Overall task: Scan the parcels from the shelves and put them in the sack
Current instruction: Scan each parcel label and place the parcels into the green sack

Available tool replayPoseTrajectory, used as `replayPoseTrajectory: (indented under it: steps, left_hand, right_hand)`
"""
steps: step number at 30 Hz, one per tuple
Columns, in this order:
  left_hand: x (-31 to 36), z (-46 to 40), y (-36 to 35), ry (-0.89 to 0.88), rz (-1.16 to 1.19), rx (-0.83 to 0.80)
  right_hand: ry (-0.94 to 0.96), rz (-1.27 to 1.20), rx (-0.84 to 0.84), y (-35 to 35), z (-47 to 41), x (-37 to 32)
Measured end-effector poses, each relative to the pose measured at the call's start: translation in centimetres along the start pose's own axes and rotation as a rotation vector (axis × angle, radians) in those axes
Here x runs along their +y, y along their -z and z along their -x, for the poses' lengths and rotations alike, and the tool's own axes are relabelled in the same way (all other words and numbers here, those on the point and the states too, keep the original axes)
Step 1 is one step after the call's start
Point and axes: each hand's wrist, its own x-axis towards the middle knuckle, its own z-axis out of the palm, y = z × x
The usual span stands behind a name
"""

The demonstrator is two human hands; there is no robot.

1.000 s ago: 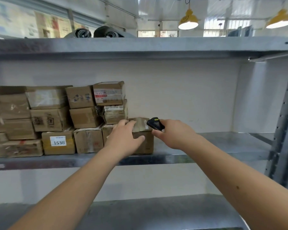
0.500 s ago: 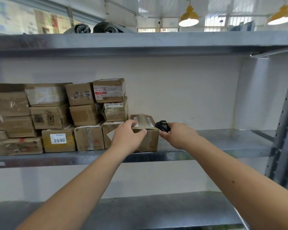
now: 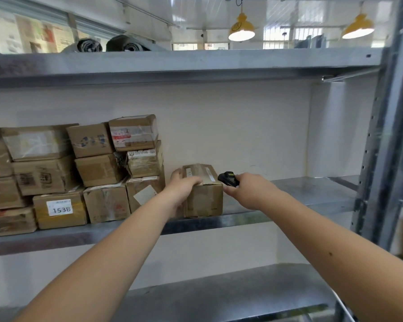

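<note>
Left hand (image 3: 182,190) is gripping the top of a cardboard parcel (image 3: 204,196) sitting at the shelf (image 3: 289,194) front edge, right hand (image 3: 249,190) is clutching a black scanner (image 3: 228,178) just beside it.

1. A single head-worn camera is supplying the only view, so no second view is sharing any part of the scene.
2. It is facing forward, nearly level, at a metal rack against a pale wall, with the middle shelf (image 3: 289,189) sitting about mid-frame.
3. It is standing close: both forearms are reaching in from the bottom edge, and the hands are meeting at a box (image 3: 203,196) near the centre.
4. The wide lens is bending the right upright (image 3: 382,145) and taking in the top shelf (image 3: 196,61), the lower shelf (image 3: 230,296) and the hanging lamps (image 3: 241,31) beyond.
</note>
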Motion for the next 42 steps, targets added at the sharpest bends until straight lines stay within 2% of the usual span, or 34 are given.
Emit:
replayPoseTrajectory:
  steps: [3,9,16,28,37,42]
  left_hand:
    - [1.0,-0.4,0.6,0.116,0.028,-0.155]
    - [1.0,-2.2,1.3,0.214,-0.006,-0.232]
    - [0.7,-2.5,-0.2,0.011,-0.038,-0.267]
    - [-1.7,-3.0,0.6,-0.323,0.103,-0.308]
    - [-3.0,-3.1,0.6,-0.399,0.119,-0.307]
    - [-4.2,-3.0,1.0,-0.574,0.086,-0.256]
  right_hand:
    - [-0.029,-0.022,-0.007,0.2,0.3,0.1]
    - [-0.057,-0.001,-0.011,0.1,1.1,0.3]
    - [-0.110,-0.037,-0.027,-0.8,1.2,0.1]
    - [-0.123,-0.092,0.036,-0.8,2.9,-1.1]
    - [-0.166,-0.081,0.021,1.3,5.8,-3.2]
    - [-0.190,-0.024,-0.025,2.2,8.5,-4.8]
